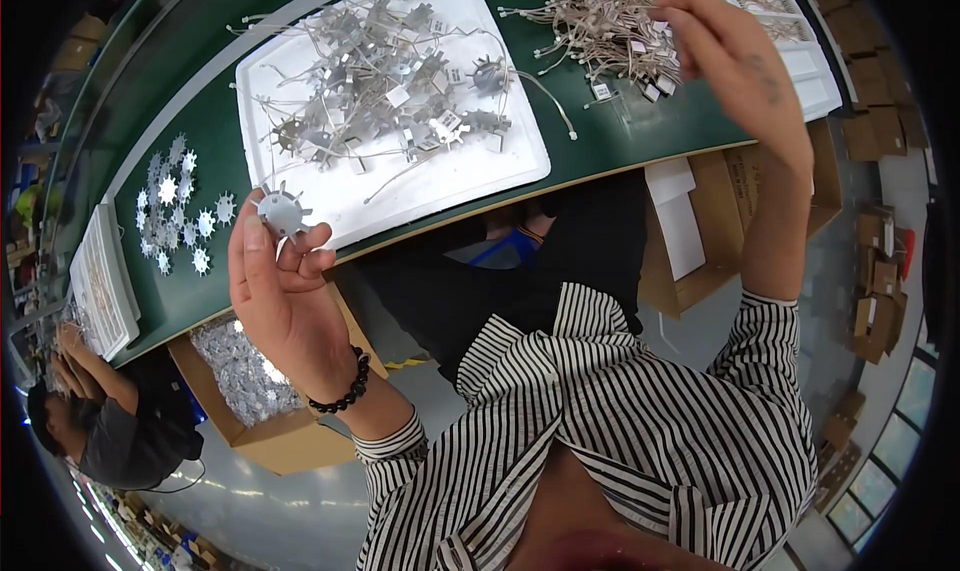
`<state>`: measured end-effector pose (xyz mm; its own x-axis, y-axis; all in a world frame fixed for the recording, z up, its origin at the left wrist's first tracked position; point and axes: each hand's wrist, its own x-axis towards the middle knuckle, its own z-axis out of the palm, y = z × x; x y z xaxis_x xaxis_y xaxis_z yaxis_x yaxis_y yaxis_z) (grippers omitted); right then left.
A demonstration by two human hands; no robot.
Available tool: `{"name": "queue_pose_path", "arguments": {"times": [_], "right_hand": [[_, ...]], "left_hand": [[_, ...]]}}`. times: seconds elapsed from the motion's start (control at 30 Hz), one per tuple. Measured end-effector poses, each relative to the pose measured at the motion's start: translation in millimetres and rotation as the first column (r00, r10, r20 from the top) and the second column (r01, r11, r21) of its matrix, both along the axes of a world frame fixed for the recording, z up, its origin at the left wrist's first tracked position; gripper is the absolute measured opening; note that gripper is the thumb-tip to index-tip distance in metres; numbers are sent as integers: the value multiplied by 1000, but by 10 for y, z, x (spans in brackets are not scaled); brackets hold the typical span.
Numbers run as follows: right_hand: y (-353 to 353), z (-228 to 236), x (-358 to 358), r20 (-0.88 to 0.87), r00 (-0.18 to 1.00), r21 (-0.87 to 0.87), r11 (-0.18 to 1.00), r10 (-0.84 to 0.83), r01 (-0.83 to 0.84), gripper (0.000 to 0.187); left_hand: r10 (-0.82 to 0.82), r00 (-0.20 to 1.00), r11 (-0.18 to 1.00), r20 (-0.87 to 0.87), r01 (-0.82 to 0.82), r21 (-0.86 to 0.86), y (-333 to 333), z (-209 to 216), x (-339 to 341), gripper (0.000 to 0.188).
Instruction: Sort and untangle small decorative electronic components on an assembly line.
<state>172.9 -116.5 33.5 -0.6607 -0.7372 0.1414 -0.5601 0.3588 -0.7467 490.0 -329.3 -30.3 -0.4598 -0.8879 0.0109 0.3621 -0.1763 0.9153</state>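
Note:
My left hand (275, 306) pinches a silver toothed metal disc (282, 212) upright between thumb and fingers, just off the near-left corner of a white foam tray (470, 176). Heaped in that tray are toothed metal discs with thin cables attached (375, 81). At the far right my right hand (748, 81) reaches over a pile of thin cables with white end connectors and small labels (610, 31). Its fingers are curled in at the pile's right side; whatever they grip is too small to make out. Loose toothed discs (170, 206) lie on the green tabletop left of the tray.
A cardboard box full of silver discs (245, 366) stands below the table's left edge, another cardboard box (690, 286) below the right. White trays (815, 86) sit at the right; another white tray (102, 281) at the left end, near a co-worker (120, 421).

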Motion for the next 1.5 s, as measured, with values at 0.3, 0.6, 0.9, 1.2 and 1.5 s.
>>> {"name": "queue_pose_path", "arguments": {"times": [0.3,0.6,0.9,1.2,1.5], "right_hand": [[-168,-190,245,-66,972,-34,973,227,-229,19],[-470,-412,425,151,940,-168,945,305,-279,22],[-678,-494,267,147,919,-387,876,367,-288,23],[-1032,-519,570,449,798,-583,809,402,-79,19],[-922,-327,663,443,780,-454,861,442,-230,24]], "left_hand": [[72,996,997,60,-72,10,48,-43,-103,38],[93,993,996,78,-94,0,75,-54,-98,35],[100,993,995,69,-100,2,73,-74,-109,31],[20,999,1000,31,-20,-2,146,25,-329,25],[-244,908,821,340,380,-427,270,62,-1006,14]]}}
